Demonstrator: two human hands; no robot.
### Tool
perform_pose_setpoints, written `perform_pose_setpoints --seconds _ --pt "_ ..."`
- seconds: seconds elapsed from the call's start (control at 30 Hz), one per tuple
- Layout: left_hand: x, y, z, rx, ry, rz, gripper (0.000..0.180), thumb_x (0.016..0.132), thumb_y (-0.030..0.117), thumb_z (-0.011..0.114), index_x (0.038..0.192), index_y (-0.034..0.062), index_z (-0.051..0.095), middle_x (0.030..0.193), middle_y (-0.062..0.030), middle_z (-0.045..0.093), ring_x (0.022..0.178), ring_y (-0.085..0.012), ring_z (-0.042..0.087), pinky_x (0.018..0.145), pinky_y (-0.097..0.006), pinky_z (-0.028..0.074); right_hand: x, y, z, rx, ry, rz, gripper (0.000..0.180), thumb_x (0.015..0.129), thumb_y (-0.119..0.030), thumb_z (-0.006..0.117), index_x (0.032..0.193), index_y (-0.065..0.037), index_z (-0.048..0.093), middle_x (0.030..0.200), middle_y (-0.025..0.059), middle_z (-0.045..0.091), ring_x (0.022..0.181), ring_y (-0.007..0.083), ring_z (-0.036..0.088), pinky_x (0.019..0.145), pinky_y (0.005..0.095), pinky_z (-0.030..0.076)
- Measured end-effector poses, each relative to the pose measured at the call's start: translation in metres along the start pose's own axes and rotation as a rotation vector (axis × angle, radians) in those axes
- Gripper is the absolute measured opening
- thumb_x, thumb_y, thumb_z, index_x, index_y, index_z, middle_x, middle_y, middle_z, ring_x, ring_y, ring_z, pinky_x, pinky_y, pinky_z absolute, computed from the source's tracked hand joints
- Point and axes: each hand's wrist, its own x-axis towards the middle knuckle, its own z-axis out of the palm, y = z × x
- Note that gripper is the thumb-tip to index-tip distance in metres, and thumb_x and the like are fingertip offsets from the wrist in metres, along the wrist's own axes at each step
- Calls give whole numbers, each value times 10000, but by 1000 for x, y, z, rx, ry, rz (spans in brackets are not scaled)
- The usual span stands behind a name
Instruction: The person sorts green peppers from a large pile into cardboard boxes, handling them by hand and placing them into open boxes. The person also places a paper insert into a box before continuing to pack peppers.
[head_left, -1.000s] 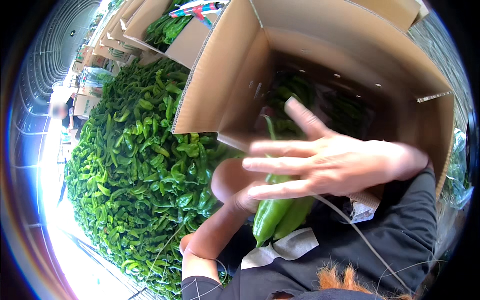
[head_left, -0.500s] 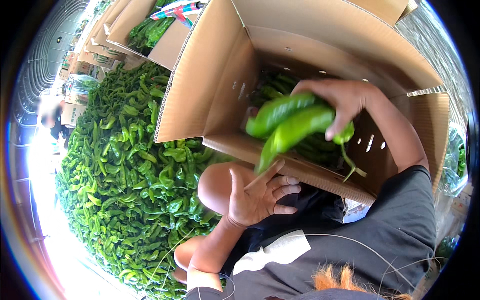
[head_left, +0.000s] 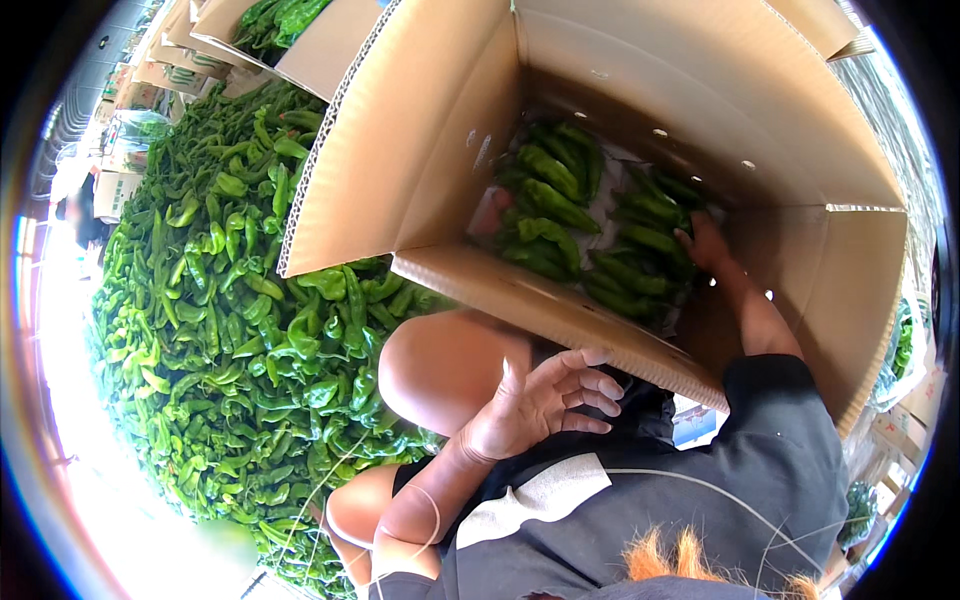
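Down inside a deep cardboard box (head_left: 560, 305), my right hand (head_left: 709, 243) grips the right end of some long green peppers (head_left: 650, 236). Its thumb lies on top of them, and part of its fingers is hidden. These peppers lie in a row along the right half of the box floor. To their left is another bunch of green peppers (head_left: 550, 190), with a pale strip of the bottom showing between the two. My left hand (head_left: 545, 402) hovers outside the near wall of the box, palm up, fingers loosely spread and holding nothing.
A large heap of green peppers (head_left: 240, 350) covers the left side. The box's left flap (head_left: 400, 130) stands out over the heap. Behind it, another open carton (head_left: 325, 45) holds peppers. My bare knee (head_left: 450, 370) is against the near side of the box.
My right hand has carried large green peppers down into the box, to the right side of its floor. My left hand stays open, shifted slightly right. The view has tilted a little.
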Motion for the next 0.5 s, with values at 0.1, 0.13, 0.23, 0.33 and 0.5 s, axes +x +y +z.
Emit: perform_pose_setpoints --seconds 0.1,0.13,0.23,0.33,0.5 --pt "0 -1 2 13 15 -7 1025 812 856 284 1473 73 288 1304 -213 480 1206 -327 494 1026 -512 407 1 -9 -6 -1 54 82 505 930 -376 574 1241 8 474 1245 307 515 1155 453 509 935 512 439" --pt "1 -2 3 14 8 -4 1023 812 855 288 1474 74 289 1304 -211 479 1206 -326 494 1028 -510 404 4 -6 -13 24 53 132 519 930 -382 573 1265 0 466 1262 301 508 1152 451 514 935 510 442" --pt "4 -2 3 20 -20 -6 1025 807 857 295 1473 77 295 1305 -206 480 1207 -323 493 1039 -503 394 7 19 -30 8 85 248 567 927 -393 577 1339 -29 438 1320 281 481 1162 439 519 947 509 445" --pt "7 -2 2 14 -35 0 1031 802 858 312 1475 77 296 1307 -198 477 1202 -314 493 1047 -488 387 17 18 -35 -138 131 229 603 915 -383 598 1376 -38 421 1361 275 453 1210 426 492 985 509 425" --pt "-15 -1 -4 -33 -50 107 1011 824 819 376 1481 57 283 1305 -162 474 1205 -264 480 1057 -429 367 36 -26 10 -229 -62 -37 647 901 -388 615 1408 -37 419 1406 259 429 1298 424 410 1073 504 350"
